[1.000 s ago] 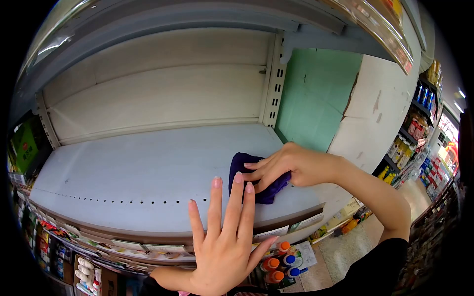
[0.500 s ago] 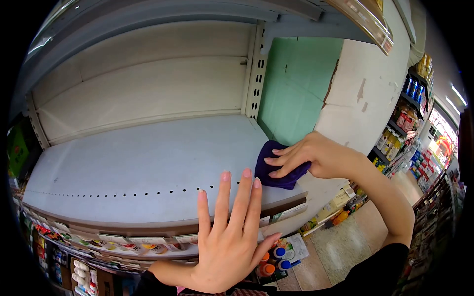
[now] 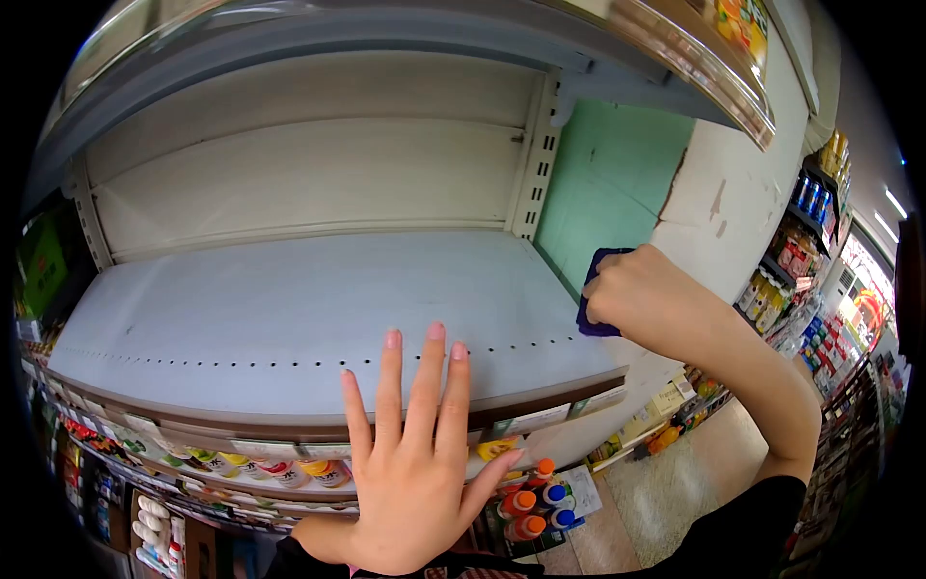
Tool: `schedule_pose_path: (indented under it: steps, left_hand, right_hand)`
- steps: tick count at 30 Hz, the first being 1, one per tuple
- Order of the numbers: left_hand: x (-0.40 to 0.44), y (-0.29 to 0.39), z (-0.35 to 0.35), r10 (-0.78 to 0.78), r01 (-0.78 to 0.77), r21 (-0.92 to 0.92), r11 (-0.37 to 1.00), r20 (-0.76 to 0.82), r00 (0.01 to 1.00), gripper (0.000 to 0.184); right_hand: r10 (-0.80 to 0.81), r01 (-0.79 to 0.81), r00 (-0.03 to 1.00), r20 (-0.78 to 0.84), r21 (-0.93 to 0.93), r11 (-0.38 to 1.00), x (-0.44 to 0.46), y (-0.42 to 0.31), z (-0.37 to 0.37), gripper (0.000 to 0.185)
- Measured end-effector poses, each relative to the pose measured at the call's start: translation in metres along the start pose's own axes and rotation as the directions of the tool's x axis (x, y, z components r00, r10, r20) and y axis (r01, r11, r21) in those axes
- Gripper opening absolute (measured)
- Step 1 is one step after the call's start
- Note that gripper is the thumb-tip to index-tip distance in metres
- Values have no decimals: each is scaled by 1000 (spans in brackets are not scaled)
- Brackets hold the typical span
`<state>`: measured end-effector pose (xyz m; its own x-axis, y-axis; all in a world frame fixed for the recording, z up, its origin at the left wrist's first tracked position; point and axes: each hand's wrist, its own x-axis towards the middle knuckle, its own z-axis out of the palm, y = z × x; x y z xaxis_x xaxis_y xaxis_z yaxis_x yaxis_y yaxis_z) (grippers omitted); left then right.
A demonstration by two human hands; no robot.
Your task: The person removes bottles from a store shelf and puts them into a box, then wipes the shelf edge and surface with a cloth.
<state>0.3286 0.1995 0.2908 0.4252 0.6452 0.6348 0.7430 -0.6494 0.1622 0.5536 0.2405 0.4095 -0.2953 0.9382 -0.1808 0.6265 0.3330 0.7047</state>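
At the right end of a pale blue-grey shelf [image 3: 289, 299], my right hand [image 3: 641, 294] is curled round a folded dark purple cloth [image 3: 600, 323], close to the side panel. Part of the cloth is hidden under the hand. My left hand [image 3: 410, 473] is at the shelf's front edge with its fingers spread and pointing away, and nothing shows in it. A row of small holes runs along the shelf near the front.
Another shelf [image 3: 386, 29] juts out overhead. Bottles with orange and blue caps [image 3: 526, 502] stand low in front, beside the tiled floor [image 3: 666, 497]. A green panel [image 3: 608, 183] closes the right side. Stocked shelves [image 3: 796, 241] stand farther right.
My right hand has moved right with the cloth to the shelf's end, its fingers now curled more tightly. My left hand remains spread near the front edge. The camera view has shifted slightly.
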Motion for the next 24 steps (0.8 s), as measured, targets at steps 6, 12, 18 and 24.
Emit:
schedule_pose_path:
  steps: [6, 12, 18, 24]
  left_hand:
    - [-19, -35, -25, -117, 117, 1, 993, -57, 992, 85]
    - [-44, -84, -48, -230, 235, 19, 972, -130, 964, 85]
    - [-72, -137, -83, -322, 334, 53, 941, -163, 932, 85]
    - [-104, -201, -122, -374, 400, 94, 912, -212, 903, 85]
  right_hand:
    - [-155, 214, 805, -573, 37, 976, 16, -11, -33, 29]
    - [-280, 400, 693, -664, 32, 916, 64, -53, -84, 36]
    - [-332, 510, 586, -739, 17, 860, 129, -103, -141, 43]
    - [-337, 673, 473, -814, 87, 735, 201, -152, -208, 60]
